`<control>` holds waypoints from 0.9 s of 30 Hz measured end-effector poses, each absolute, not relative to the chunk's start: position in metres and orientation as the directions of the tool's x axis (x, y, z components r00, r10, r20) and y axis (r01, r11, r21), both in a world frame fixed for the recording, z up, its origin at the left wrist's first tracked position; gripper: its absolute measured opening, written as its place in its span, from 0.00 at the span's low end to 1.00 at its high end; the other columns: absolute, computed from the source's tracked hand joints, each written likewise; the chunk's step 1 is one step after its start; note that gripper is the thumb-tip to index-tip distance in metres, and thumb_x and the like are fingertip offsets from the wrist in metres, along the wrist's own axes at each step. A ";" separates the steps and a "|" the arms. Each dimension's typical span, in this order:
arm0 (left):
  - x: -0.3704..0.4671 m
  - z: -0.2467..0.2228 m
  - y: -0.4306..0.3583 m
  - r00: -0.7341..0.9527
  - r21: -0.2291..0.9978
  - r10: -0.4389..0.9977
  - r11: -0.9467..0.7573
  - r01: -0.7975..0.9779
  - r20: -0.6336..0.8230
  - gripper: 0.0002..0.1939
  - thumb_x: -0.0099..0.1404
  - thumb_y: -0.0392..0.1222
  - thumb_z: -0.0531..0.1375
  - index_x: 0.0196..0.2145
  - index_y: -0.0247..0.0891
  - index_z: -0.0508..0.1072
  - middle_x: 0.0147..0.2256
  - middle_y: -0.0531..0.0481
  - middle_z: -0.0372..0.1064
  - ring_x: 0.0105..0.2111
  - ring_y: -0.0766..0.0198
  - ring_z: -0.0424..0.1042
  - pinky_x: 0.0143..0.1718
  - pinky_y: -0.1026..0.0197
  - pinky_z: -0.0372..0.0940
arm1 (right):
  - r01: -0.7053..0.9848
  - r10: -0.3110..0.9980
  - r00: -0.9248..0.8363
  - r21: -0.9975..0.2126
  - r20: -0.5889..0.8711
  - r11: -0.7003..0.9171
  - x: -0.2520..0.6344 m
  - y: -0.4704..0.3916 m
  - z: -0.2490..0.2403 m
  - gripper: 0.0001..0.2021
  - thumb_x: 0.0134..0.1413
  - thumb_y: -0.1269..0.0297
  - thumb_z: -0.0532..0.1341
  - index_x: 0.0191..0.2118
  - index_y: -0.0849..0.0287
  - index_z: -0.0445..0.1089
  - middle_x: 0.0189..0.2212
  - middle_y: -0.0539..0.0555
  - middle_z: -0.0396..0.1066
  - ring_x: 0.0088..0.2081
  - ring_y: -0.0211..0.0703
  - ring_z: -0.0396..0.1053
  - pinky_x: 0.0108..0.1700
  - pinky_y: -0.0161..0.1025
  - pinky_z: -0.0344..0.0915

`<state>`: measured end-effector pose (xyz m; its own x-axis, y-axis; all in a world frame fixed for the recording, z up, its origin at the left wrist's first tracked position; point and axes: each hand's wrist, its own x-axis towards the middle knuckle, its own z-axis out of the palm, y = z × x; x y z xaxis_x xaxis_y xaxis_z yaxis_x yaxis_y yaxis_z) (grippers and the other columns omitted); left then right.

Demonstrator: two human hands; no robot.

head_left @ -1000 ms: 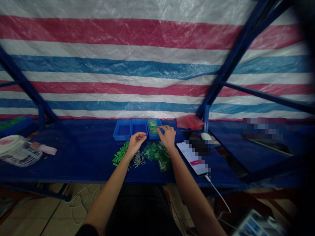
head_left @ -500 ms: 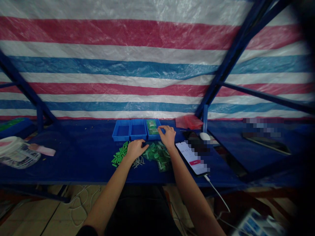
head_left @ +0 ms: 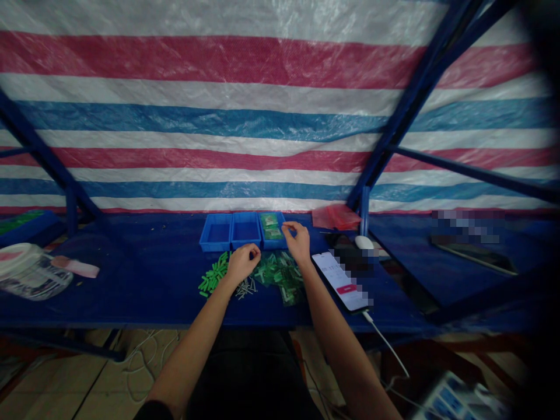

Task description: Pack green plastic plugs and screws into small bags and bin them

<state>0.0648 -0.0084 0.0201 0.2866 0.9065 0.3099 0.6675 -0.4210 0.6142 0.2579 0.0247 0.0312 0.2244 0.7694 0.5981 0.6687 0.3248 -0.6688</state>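
My left hand [head_left: 243, 263] hovers in front of the middle blue tray [head_left: 245, 231], thumb and forefinger curled together in a pinch. Whatever is between the fingertips, if anything, is too small to make out. Beside it lie green plastic wall plugs [head_left: 213, 274], and under its wrist side are loose metal screws [head_left: 247, 288]. At the side of the right-hand blue tray [head_left: 272, 242], my right hand [head_left: 298, 241] has its thumb and forefinger closed; what they hold is not visible. That tray contains small green-and-clear packets [head_left: 271, 225]. A heap of green plastic bags [head_left: 280, 273] lies between my hands.
A lit phone [head_left: 341, 282] on a charging cable [head_left: 385, 343] lies right of my forearm. Red plastic bags [head_left: 335, 217] and a white mouse-like object [head_left: 364, 242] are behind it. Far left stands a white tub [head_left: 35, 273]. A left blue tray [head_left: 216, 232] adjoins the middle one.
My left hand's thumb and forefinger have come together from a spread position. My right hand has shifted slightly left, its fingers a bit more curled. The trays and piles look unmoved.
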 end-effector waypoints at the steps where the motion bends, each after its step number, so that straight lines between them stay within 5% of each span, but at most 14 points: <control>1: 0.065 0.020 -0.008 0.282 0.625 0.907 -0.419 0.658 0.312 0.06 0.58 0.40 0.56 0.31 0.40 0.72 0.28 0.53 0.70 0.26 0.66 0.67 0.28 0.66 0.57 | 0.654 0.770 0.230 -0.681 0.595 0.331 0.258 0.025 0.031 0.12 0.53 0.58 0.54 0.36 0.58 0.71 0.34 0.54 0.72 0.36 0.44 0.65 0.44 0.42 0.57; 13: 0.066 0.016 -0.009 0.300 0.498 0.931 -0.364 0.787 0.205 0.11 0.60 0.46 0.56 0.35 0.41 0.76 0.28 0.50 0.72 0.31 0.62 0.70 0.31 0.65 0.59 | 0.538 0.798 0.283 -0.777 0.533 0.328 0.260 0.031 0.025 0.13 0.51 0.56 0.56 0.34 0.58 0.71 0.33 0.54 0.73 0.35 0.43 0.66 0.40 0.40 0.60; 27: 0.062 0.019 -0.004 0.251 0.786 0.885 -0.465 0.408 0.393 0.08 0.58 0.42 0.56 0.29 0.36 0.72 0.22 0.55 0.65 0.21 0.70 0.60 0.25 0.67 0.54 | 0.378 0.839 0.270 -0.854 0.472 0.358 0.257 0.027 0.032 0.16 0.47 0.52 0.57 0.33 0.60 0.71 0.27 0.52 0.71 0.26 0.39 0.63 0.30 0.36 0.59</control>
<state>0.0615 -0.0038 0.0190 0.2505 0.8846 0.3934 0.4079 -0.4650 0.7858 0.2568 0.0268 0.0316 0.2700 0.8395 0.4716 0.3783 0.3579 -0.8537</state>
